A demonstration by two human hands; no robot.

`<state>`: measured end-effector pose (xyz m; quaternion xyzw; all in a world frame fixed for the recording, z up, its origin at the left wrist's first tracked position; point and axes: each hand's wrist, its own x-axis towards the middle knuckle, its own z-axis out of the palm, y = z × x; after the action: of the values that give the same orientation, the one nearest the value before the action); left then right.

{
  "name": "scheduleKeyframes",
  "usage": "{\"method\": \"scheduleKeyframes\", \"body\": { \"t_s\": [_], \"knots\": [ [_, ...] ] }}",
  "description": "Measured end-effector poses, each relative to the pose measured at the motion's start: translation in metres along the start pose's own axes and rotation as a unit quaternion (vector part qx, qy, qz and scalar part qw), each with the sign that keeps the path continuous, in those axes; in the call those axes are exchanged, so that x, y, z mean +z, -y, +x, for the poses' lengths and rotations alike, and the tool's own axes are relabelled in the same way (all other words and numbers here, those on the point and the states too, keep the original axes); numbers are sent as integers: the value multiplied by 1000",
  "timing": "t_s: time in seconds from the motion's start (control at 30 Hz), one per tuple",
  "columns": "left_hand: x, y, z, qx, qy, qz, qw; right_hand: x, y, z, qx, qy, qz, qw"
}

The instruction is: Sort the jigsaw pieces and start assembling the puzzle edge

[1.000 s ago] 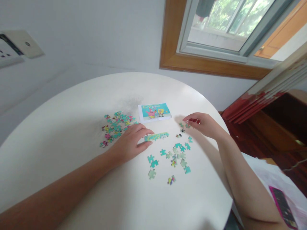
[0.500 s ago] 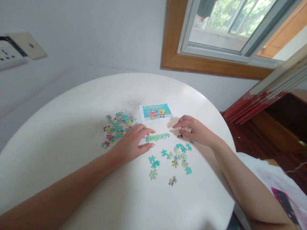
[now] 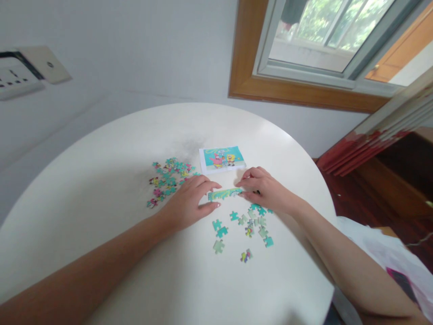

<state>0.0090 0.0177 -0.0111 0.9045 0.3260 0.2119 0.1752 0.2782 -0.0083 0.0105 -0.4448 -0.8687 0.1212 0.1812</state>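
A joined strip of jigsaw puzzle pieces (image 3: 223, 194), teal with yellow-green lettering, lies flat between my hands. My left hand (image 3: 191, 198) rests at its left end, fingers above the strip and thumb below, spread apart with nothing gripped. At the opposite end, the fingertips and thumb of my right hand (image 3: 265, 189) close around the strip's right end and partly hide it. Loose puzzle pieces (image 3: 222, 232), teal, pale green and some multicoloured, are scattered nearer to me. Beyond the strip sits a reference picture card (image 3: 223, 159) with a pink and a yellow cartoon figure.
A heap of mixed puzzle pieces (image 3: 171, 178) lies to the left, partly behind my left hand. Everything stands on a round-edged white table (image 3: 135, 280) against a wall. A wood-framed window (image 3: 304, 88) and a red-and-white curtain (image 3: 352, 149) are at the right.
My right hand has moved left, and its fingertips have come to the strip's right end. My left hand stays by the left end. The view has shifted slightly.
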Motion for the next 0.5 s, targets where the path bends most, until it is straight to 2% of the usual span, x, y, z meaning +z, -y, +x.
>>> {"method": "scheduleKeyframes", "body": {
  "t_s": [0.5],
  "knots": [
    [-2, -2, 1, -11, 6, -6, 1000, -8, -1, -1, -6, 12, 17, 1000]
  ]
}}
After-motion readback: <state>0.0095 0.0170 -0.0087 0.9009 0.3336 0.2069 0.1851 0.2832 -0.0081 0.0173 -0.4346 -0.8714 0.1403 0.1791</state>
